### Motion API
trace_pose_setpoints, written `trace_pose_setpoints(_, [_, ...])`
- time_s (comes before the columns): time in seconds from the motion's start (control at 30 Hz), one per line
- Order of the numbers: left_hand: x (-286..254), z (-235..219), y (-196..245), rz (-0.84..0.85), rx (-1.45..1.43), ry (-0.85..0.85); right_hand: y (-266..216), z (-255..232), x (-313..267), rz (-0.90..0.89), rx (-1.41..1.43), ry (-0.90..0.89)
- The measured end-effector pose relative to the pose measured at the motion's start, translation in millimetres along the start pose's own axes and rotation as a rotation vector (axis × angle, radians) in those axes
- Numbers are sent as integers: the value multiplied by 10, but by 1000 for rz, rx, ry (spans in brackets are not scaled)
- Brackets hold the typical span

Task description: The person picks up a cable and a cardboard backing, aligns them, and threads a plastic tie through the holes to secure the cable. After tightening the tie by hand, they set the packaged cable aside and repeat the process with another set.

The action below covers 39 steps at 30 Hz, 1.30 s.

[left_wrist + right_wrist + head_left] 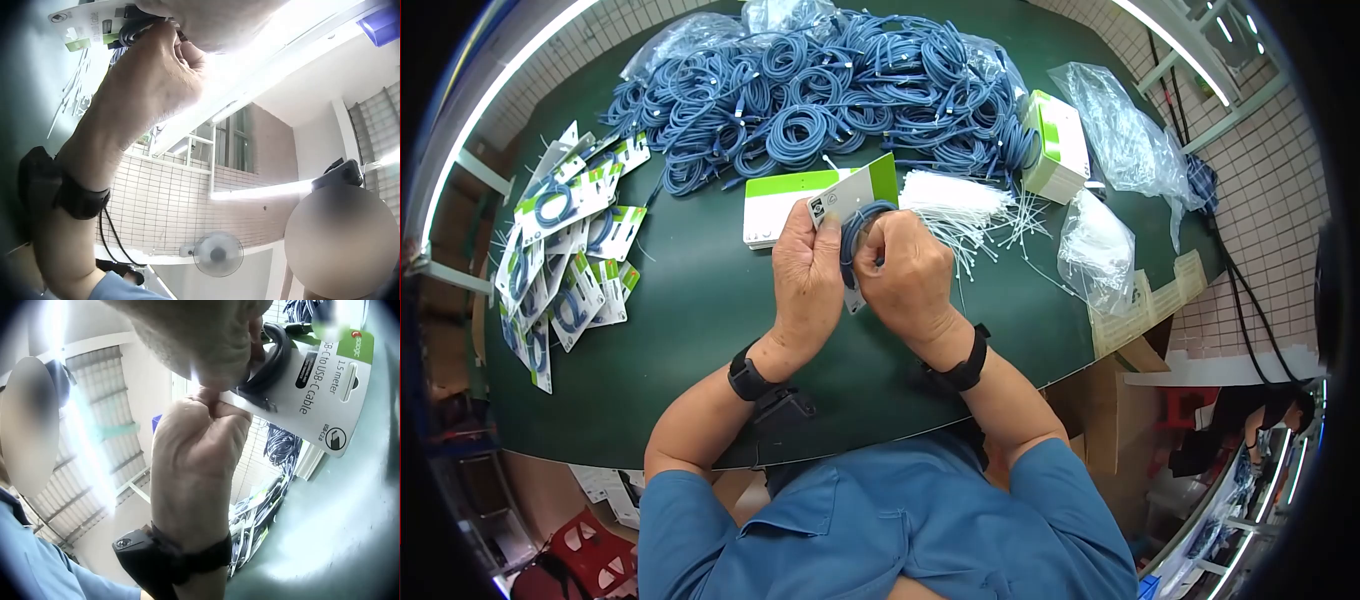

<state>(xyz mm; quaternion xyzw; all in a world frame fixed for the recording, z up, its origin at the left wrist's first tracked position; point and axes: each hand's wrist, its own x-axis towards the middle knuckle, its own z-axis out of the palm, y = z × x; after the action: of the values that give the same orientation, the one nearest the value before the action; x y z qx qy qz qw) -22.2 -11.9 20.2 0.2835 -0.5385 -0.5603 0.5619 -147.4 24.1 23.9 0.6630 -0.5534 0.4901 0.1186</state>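
Observation:
Close to the body's midline, my left hand (pixel 805 290) pinches a white and green packaging card (pixel 855 192) between thumb and fingers. Against that card lies a coiled blue-grey cable (pixel 852 250). My right hand (pixel 910 270) has its fingers curled at the coil's right side and grips it. In the right wrist view the card (pixel 337 394) reads "USB-C to USB-C cable" and "1.5 meter", with the dark cable coil (pixel 272 359) against it. The right fingertips are largely hidden behind the hand. Just behind the hands lies a stack of white and green cards (pixel 770 225).
A big heap of coiled cables (pixel 800 100) covers the table's far side. Carded cables (pixel 560 240) pile up at left. White cable ties (pixel 955 205) lie right of the hands, near another card stack (pixel 1055 150) and clear plastic bags (pixel 1095 250).

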Motion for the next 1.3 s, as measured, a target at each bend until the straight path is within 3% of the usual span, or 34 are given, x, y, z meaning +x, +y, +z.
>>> trace_pose_setpoints(0.2, [35,-53,-10,-40,-7,4,50,67,-71,74,88,-33])
trace_pose_setpoints(0.33, [63,-122,-18,-109,-69,-27,-13,-44,-20,312,286,-140])
trace_pose_setpoints(0.43, [69,-163,1,-145,-45,-61,46,-120,7,631,607,-275])
trace_pose_setpoints(0.57, [74,-210,-15,-203,-108,-77,86,-245,86,767,825,-363])
trace_pose_setpoints(0.83, [-19,-204,-22,-135,114,-147,202,-225,57,838,934,-377])
trace_pose_setpoints(0.97, [63,-307,33,-227,88,-163,195,-337,127,915,1028,-518])
trace_pose_setpoints(1.3, [55,-349,-3,-281,10,-125,215,-431,137,914,1137,-549])
